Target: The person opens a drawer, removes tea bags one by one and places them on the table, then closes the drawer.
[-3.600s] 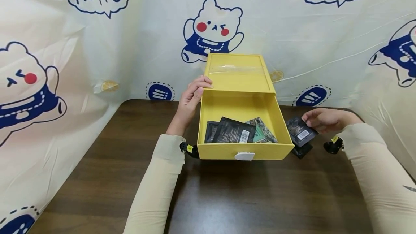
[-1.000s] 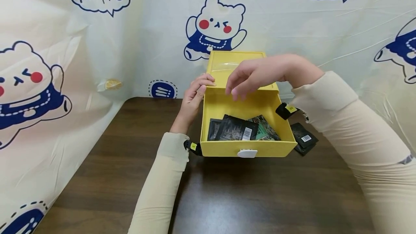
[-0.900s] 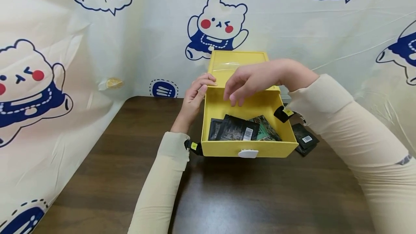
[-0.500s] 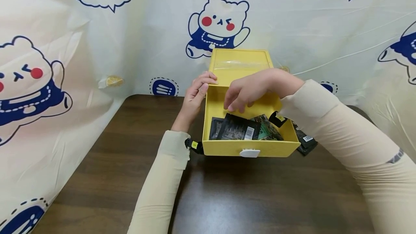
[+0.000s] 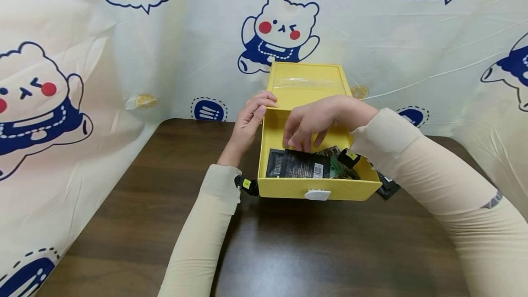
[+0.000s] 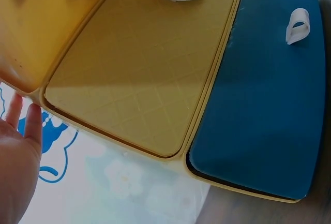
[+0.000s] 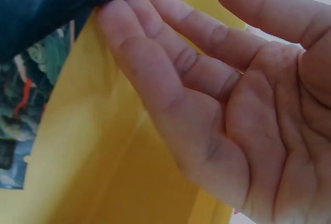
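Note:
A yellow drawer (image 5: 280, 188) is pulled out of a yellow drawer box (image 5: 309, 87). Black packets (image 5: 303, 165) with white print and a green patterned packet (image 5: 337, 167) lie in it near the front. My left hand (image 5: 246, 125) rests on the box's upper left edge, fingers over the top and thumb at the side. Down inside the drawer, my right hand (image 5: 315, 118) has its fingertips at the back edge of the upper black packet. In the right wrist view the thumb stands apart from that packet (image 7: 62, 12), and the fingers touch its edge.
More black packets (image 5: 388, 188) lie on the brown table (image 5: 330, 251) right of the drawer, partly behind the right sleeve. The left wrist view shows another yellow drawer front (image 6: 139, 74) and a blue one (image 6: 258, 89). A printed cloth (image 5: 198, 49) hangs behind.
My right hand set a black packet down on the table at the right, came over the drawer, and lowered to the packets inside. My left hand has stayed on the box edge.

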Motion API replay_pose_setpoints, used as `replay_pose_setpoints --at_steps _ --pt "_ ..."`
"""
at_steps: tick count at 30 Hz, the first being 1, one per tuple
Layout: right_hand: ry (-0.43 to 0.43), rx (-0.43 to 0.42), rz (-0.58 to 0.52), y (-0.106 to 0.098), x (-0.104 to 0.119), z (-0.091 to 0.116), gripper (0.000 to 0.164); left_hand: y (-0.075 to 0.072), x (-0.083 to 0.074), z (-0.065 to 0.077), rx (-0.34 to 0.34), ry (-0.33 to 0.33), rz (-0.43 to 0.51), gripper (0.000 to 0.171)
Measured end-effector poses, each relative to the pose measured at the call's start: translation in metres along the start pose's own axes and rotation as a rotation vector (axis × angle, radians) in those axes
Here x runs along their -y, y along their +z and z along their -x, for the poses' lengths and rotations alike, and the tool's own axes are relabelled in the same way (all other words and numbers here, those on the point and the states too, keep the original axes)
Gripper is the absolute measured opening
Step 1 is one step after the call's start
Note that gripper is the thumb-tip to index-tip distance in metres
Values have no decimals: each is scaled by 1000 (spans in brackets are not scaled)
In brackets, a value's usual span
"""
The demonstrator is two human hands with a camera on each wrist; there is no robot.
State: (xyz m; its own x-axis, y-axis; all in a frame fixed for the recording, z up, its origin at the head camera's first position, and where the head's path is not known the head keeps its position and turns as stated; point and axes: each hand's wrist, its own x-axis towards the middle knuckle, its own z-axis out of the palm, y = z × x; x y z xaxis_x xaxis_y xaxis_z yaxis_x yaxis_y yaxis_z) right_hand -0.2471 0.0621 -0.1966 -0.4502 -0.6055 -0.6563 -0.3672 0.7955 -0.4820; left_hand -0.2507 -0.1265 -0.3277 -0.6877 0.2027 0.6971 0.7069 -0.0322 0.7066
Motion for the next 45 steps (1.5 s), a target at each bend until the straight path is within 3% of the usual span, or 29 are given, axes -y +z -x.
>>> replay_pose_setpoints --at_steps 7,14,27,37,45 --pt "-19 7 -66 3 -6 -1 21 1 0 0 -3 -3 7 25" --pt "-51 15 -49 4 -9 -3 17 2 1 0 -6 11 12 25" --pt "-187 67 -21 7 -5 -11 12 0 1 1 -5 23 20 25" --pt "-108 -17 -93 6 -9 -7 6 3 1 -1 1 22 10 25" --pt "-137 -12 -104 4 -9 -2 6 2 0 0 -4 1 20 25"
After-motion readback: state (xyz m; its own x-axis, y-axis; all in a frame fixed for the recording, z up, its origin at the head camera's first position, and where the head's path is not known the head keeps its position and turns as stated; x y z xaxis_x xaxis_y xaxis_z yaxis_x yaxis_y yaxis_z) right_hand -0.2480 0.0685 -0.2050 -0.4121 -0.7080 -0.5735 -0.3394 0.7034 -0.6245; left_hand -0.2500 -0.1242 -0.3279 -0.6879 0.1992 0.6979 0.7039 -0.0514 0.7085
